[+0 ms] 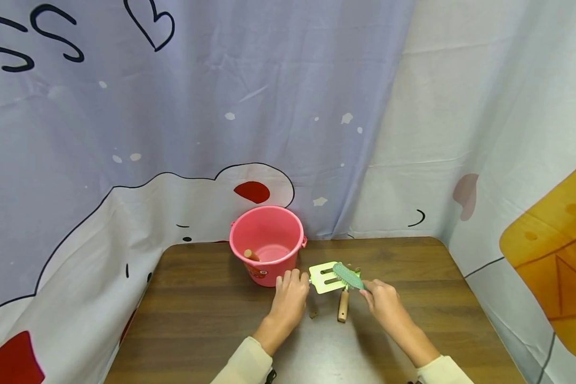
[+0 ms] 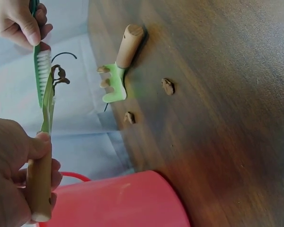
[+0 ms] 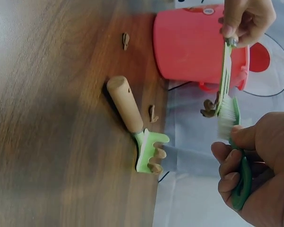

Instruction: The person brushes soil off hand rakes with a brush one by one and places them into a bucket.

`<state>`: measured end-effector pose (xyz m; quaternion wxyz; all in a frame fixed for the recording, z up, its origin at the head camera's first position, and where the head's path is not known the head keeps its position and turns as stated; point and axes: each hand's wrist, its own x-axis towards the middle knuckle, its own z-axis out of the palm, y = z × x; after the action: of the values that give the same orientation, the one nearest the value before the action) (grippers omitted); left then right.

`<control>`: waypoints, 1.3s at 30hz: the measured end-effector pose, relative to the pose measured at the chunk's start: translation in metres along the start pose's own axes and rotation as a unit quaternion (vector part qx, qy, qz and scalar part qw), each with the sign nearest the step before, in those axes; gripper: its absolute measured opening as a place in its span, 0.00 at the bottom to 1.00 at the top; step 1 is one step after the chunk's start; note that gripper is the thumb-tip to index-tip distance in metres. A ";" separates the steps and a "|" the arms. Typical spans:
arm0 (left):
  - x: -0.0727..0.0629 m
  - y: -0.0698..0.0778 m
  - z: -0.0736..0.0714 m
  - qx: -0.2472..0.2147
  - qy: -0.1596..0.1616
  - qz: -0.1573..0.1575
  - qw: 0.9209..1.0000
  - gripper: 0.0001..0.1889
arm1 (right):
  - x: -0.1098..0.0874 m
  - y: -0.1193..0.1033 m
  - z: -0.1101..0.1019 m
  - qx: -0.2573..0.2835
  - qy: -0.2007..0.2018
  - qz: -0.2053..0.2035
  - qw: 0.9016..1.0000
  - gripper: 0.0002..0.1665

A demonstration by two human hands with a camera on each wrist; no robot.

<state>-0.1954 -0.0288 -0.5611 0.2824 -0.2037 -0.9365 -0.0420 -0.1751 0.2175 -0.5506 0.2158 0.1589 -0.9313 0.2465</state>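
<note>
Left hand point(image 1: 290, 296), fingers curled, grips the garden fork point(image 1: 319, 277) above the desk point(image 1: 197, 320); right hand point(image 1: 384, 305) grips the brush point(image 1: 349, 276) against the fork's head. Excessive stroke force could scatter the brown clumps point(image 3: 209, 108).

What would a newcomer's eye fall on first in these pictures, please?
Probably the bright pink bucket at the back of the brown table. Next come the hands in front of it: the left hand grips a light-green slotted tool, while the right hand holds a green brush at its blade. A small wooden-handled rake lies on the table.
</note>
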 end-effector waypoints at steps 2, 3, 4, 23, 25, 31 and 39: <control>0.000 -0.001 -0.001 0.003 0.000 0.000 1.000 0.15 | -0.001 0.004 0.000 0.001 0.000 0.005 1.000 0.10; 0.000 -0.001 -0.001 0.002 0.000 0.000 1.000 0.15 | -0.001 0.006 -0.001 0.001 -0.001 0.009 1.000 0.10; 0.000 -0.001 -0.002 0.002 0.000 0.000 1.000 0.15 | -0.001 0.008 -0.001 0.002 0.000 0.013 1.000 0.10; 0.001 -0.009 -0.008 -0.013 0.019 0.005 1.000 0.08 | -0.006 0.031 -0.016 0.000 -0.024 0.053 0.998 0.13; 0.002 -0.009 -0.007 -0.014 0.019 0.005 1.000 0.08 | -0.004 0.025 -0.016 -0.001 -0.007 0.042 0.999 0.13; 0.003 -0.005 -0.004 -0.017 0.010 -0.001 1.000 0.08 | -0.002 0.001 -0.009 0.009 0.025 -0.013 1.000 0.13; 0.006 0.000 -0.003 -0.004 0.004 -0.003 1.000 0.10 | -0.002 -0.024 0.003 0.010 0.005 -0.029 1.000 0.14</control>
<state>-0.1981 -0.0277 -0.5555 0.2853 -0.2017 -0.9358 -0.0470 -0.1649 0.1964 -0.5439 0.2261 0.1871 -0.9228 0.2497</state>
